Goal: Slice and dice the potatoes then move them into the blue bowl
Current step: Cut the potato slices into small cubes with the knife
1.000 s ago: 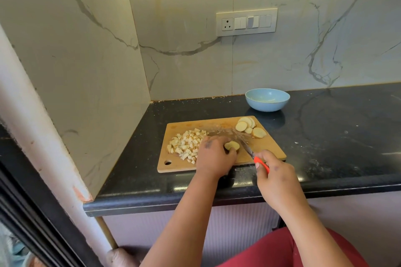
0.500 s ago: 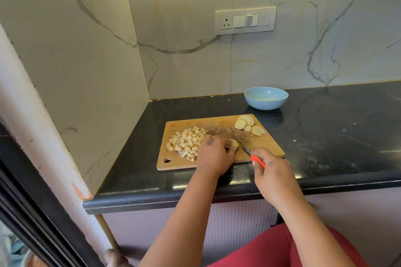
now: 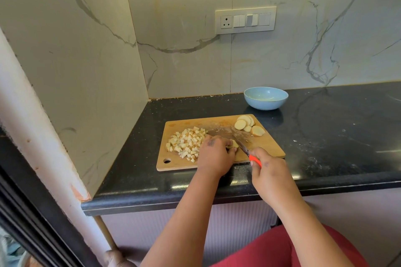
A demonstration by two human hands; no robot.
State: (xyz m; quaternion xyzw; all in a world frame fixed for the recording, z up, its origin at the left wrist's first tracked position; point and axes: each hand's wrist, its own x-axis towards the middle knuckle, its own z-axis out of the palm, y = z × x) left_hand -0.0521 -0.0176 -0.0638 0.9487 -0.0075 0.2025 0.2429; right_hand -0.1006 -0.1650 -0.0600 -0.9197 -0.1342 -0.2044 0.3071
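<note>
On the black surface (image 3: pixel 325 136) the board (image 3: pixel 269 147) carries a big heap of dice (image 3: pixel 187 142) at its left and a few uncut slices (image 3: pixel 247 124) at its far right corner, while the bowl (image 3: pixel 265 98) beyond looks empty, so I judge dicing about half done and moving not begun. The left hand (image 3: pixel 216 154) pins a potato piece (image 3: pixel 234 143) mid-board; the right hand (image 3: pixel 271 171) grips the knife (image 3: pixel 240 143), its blade at that piece.

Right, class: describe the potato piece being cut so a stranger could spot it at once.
On the black counter lies a wooden cutting board. Near its front edge the left hand holds a small pale potato piece against the knife. Unlike the diced pile and round slices, it alone is held.
</note>
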